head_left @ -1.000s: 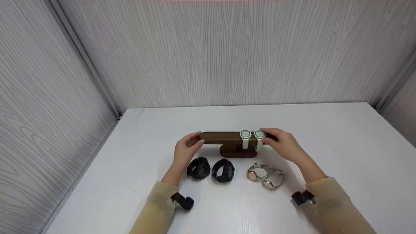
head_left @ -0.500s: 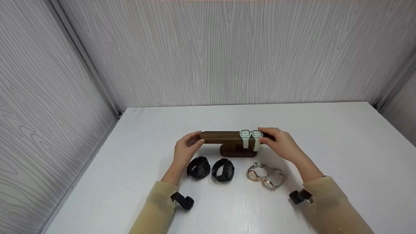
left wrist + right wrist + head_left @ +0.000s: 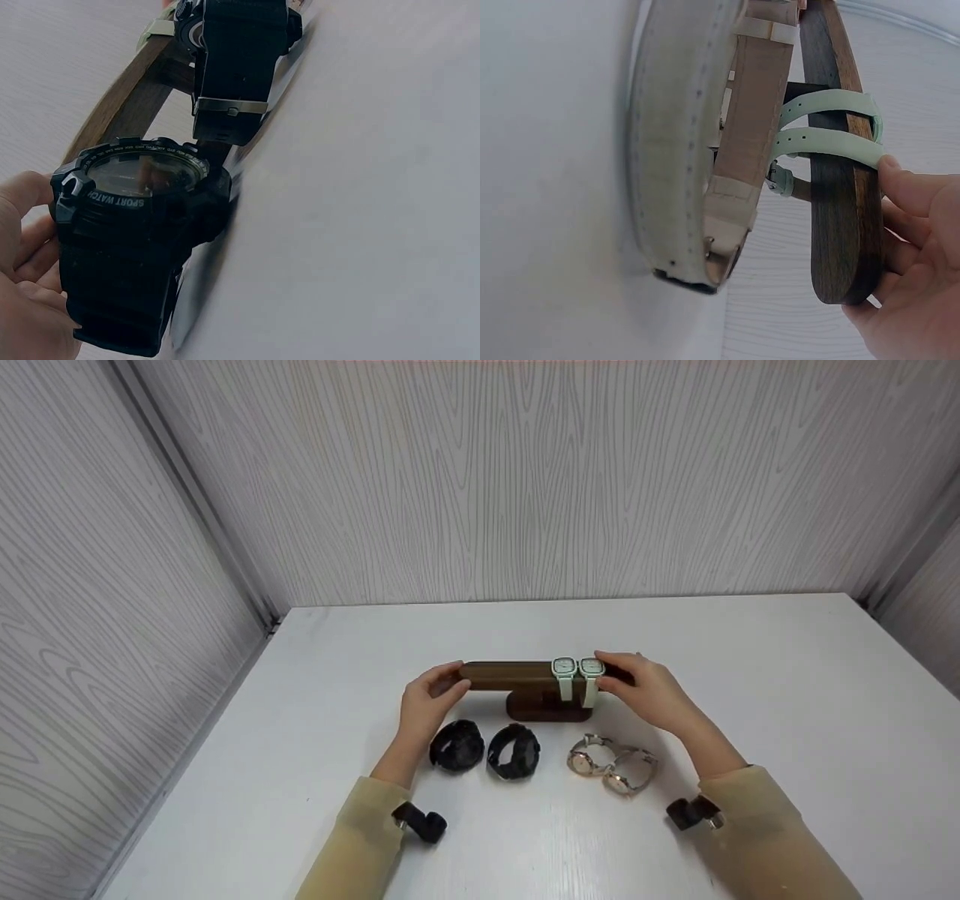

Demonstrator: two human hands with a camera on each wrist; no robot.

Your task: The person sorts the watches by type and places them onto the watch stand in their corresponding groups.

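Head view high, forward-down; wrist views close, low (wooden bar (image 3: pixel 510 676) shared)

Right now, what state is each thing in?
Wooden watch stand: upright on the table.
Mint-green watches: looped around the stand, faces up.
Black sport watches: straps looped, resting on the table.
Rose-gold watches: straps looped, close together on the table.
Left hand: grips the stand's left end.
Right hand: grips its right end, fingertip against a mint-green watch.
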